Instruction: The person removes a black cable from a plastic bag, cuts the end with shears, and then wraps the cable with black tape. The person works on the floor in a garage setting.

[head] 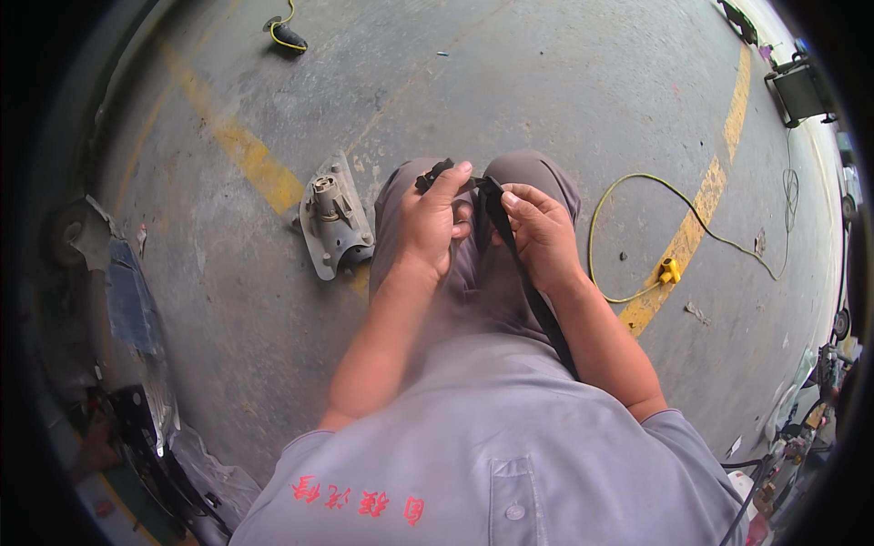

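Above my knees, my left hand [437, 218] grips a dark object, perhaps a clip or buckle, whose black end [432, 176] shows past the fingers. A black strap [522, 273] runs from my right hand [543, 235] down over my lap to my waist. Thumb and fingers of the right hand pinch the strap near its upper end. The two hands are a little apart, with a short dark piece between them. On the floor, left of my knee, lies a metal bracket [331, 218] with a round hub and bolts.
A yellow cable [635, 176] with a yellow connector [670, 271] loops on the floor at right. A black cylindrical thing [288, 37] with yellow cord lies at the upper left. Plastic sheeting [212, 478] and dark parts lie lower left; a dark cart [804, 94] stands upper right.
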{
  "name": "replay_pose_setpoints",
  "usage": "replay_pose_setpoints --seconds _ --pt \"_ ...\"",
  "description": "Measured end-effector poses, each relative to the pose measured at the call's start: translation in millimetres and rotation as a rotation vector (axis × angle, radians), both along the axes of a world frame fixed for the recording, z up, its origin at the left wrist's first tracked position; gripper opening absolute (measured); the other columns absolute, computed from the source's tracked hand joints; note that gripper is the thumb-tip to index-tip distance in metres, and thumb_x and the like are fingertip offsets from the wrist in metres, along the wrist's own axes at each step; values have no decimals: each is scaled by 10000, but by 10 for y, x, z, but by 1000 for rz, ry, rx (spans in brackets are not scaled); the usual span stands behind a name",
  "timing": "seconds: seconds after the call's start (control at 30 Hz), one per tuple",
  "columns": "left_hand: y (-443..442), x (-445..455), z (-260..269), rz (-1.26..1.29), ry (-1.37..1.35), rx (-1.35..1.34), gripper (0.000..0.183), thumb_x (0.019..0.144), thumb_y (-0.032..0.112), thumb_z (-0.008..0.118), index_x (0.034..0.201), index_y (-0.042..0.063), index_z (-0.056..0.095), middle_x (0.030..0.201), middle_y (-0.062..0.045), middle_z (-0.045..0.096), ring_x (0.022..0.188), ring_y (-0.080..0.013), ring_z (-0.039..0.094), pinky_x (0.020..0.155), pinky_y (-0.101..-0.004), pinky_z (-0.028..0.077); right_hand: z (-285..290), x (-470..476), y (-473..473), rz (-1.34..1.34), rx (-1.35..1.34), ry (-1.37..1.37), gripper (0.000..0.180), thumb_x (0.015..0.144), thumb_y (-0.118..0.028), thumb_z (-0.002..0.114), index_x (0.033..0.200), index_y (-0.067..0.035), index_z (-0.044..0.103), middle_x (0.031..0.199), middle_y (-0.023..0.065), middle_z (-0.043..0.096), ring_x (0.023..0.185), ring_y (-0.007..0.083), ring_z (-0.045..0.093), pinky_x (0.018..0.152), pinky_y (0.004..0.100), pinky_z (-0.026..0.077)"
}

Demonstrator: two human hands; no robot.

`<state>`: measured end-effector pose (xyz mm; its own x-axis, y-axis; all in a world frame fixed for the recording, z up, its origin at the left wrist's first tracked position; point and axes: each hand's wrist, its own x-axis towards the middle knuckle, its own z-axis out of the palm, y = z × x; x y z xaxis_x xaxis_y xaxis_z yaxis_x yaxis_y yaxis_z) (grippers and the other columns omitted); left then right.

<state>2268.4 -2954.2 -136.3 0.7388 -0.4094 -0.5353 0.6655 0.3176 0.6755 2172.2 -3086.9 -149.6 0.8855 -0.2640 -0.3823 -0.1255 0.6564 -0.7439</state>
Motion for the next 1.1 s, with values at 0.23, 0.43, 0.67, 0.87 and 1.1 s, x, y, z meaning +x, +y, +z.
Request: replay_pose_setpoints --seconds 0.23,0.43,0.67,0.87,1.1 --pt "17 3 -34 -28 20 8 193 890 215 784 893 125 614 814 16 592 582 -62 527 419 -197 352 17 23 -50 61 -272 21 226 959 -113 717 1133 20 660 979 53 695 840 111 635 729 278 541" --pt "-10 -83 46 -76 -30 22 303 812 134 860 939 123 584 796 26 570 597 -59 528 427 -202 356 53 42 -119 -19 -338 -6 171 937 -73 738 1060 15 659 960 46 693 827 101 628 730 260 524" --pt "-49 -94 -14 -59 -51 3 286 814 115 833 953 128 583 782 29 573 562 -39 502 419 -202 355 -7 34 -197 115 -470 -34 211 956 -123 738 1079 15 636 937 37 677 820 98 620 733 261 514" --pt "-45 -104 -132 -47 -151 21 400 813 83 819 1125 55 571 848 -5 630 596 -50 561 450 -205 413 33 84 -199 145 -394 -32 277 974 -149 721 1149 44 626 957 59 683 833 115 627 760 278 527" --pt "-115 -181 -158 36 -250 98 496 832 44 767 1240 -11 492 867 -51 646 635 -67 595 470 -221 440 60 89 -310 258 -318 -33 323 978 -137 726 1230 46 644 1083 69 695 938 117 638 826 282 535"
